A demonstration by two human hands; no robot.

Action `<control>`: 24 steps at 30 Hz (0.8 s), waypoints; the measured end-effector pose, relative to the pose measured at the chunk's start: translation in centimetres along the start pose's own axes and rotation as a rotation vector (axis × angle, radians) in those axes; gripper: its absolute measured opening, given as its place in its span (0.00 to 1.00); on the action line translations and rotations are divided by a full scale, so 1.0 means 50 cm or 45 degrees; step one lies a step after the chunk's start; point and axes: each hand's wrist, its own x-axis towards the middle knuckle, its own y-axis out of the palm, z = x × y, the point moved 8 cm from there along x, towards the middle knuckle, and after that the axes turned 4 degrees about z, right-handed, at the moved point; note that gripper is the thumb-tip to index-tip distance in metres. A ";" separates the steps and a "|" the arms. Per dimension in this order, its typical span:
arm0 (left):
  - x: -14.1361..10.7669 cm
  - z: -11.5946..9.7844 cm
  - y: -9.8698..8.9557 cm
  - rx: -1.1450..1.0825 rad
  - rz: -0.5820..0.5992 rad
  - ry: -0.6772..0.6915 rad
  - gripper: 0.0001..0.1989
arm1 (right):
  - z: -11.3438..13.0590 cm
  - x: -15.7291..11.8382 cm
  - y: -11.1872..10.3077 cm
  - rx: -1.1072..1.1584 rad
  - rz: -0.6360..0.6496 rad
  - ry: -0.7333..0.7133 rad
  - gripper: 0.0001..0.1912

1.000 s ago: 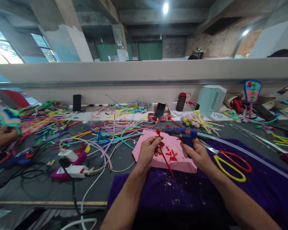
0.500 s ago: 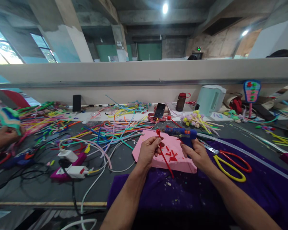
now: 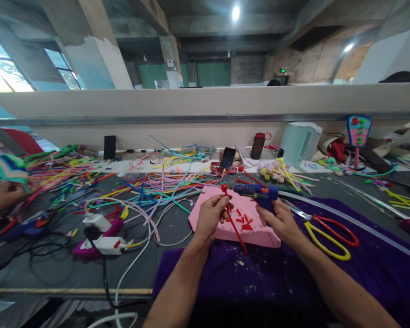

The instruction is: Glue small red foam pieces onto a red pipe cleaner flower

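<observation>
Slanting red stem [image 3: 238,234], red knob [image 3: 224,187] on top, blue glue gun [image 3: 264,195] near level, nozzle [image 3: 236,187] beside knob

No legible text, the small green sign [image 3: 283,70] in the background too blurred.

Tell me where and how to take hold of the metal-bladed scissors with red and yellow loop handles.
Probably best by the red and yellow loops, from the near right: the scissors lie on purple cloth with loops turned toward that side, blades pointing away beside the right hand.
</observation>
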 end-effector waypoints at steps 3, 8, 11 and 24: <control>0.002 0.000 -0.004 -0.021 -0.009 0.013 0.16 | 0.001 -0.003 0.003 0.001 0.022 -0.005 0.11; 0.001 0.002 -0.003 -0.016 -0.005 -0.008 0.17 | -0.001 -0.005 0.001 0.008 0.006 0.006 0.11; 0.000 0.000 0.001 0.004 0.008 -0.010 0.16 | -0.004 -0.003 -0.004 0.030 -0.034 -0.003 0.10; -0.001 -0.003 0.000 0.041 0.001 0.006 0.16 | -0.005 0.001 -0.002 -0.029 -0.016 -0.022 0.10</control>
